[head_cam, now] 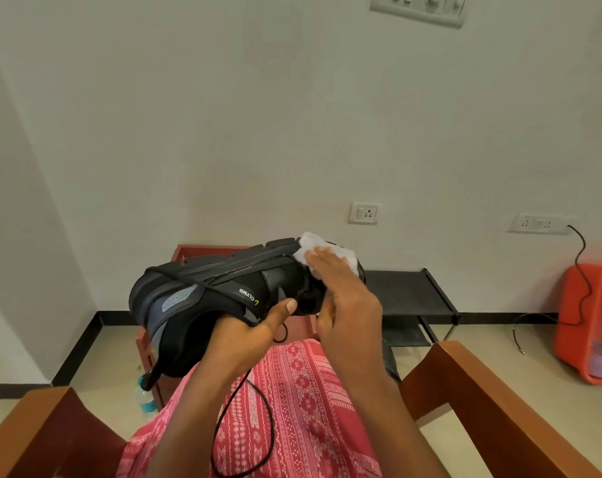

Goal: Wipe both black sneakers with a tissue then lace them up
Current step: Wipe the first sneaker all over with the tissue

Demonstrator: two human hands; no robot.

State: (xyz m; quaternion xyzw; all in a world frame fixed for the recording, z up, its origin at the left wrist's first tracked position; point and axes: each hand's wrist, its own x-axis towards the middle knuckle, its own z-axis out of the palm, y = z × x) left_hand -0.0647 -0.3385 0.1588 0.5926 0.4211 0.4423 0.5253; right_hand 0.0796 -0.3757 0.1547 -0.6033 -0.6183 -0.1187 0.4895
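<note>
One black sneaker [203, 291] was in view, held in the air at the centre of the frame, tipped on its side with the ridged sole turned toward the top of the picture and the toe pointing right. The second sneaker did not show.

The left hand [244, 336] gripped it at the collar, thumb pressed on the outer side below the printed brand band; its other fingers were hidden behind the shoe. The right hand [341, 291] lay flat with fingers straight and close together, pressing a crumpled white tissue [313, 244] against the toe end.

A loose black lace [244, 408] hung from the shoe and looped down over the pink patterned cloth [303, 391] on the lap, at lower centre.

The shoe looked light enough for one hand. Its knit upper would probably give under pressure, while the sole seemed stiff, so the collar and midfoot were the sensible places to hold. The tissue appeared thin and likely to tear or bunch on the sole's ridges, so broad, flat contact suited it better than fingertips. The limp lace could snag or slip out of its eyelets if the shoe were turned carelessly.
</note>
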